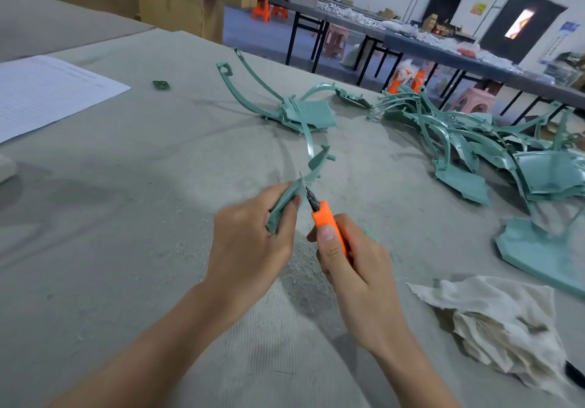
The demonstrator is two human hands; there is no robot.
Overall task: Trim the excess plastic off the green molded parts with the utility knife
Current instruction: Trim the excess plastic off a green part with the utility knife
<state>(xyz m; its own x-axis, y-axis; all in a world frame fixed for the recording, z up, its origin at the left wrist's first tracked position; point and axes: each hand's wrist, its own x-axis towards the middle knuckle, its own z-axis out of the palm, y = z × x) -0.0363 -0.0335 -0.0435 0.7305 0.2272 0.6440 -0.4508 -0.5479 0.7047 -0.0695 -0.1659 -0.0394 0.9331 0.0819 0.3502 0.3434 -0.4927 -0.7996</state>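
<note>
Grey felt-like cloth covers the worktable point(126, 217). A printed paper sheet point(47, 91) lies at its left edge. Cardboard boxes point(177, 5) stand beyond the far left corner. A small dark green piece point(161, 85) lies alone toward the far edge, right of the sheet.

Centre, toward the near edge: the left hand point(250, 243) grips the lower end of a green molded part point(318, 162), a curved strip, with fingers and thumb curled round it. The strip rises up and to the right from the fist, clear of the cloth. The right hand point(351, 265) is closed round the orange handle of the utility knife point(329, 227), its thumb laid along the handle. The dark blade is extended and points up and to the left. It meets the part's edge just above the left thumb. Fine plastic shavings point(300, 278) dust the cloth below and between the hands.

Beyond the hands, near the far edge, lies a small group of green parts point(300, 113) with long curved arms. To the right, a tangled pile of green parts point(474, 142) runs along the far right edge. A flat green panel point(544, 255) lies at the right edge, with a crumpled off-white rag point(493, 316) just in front of it, toward the near right corner.
</note>
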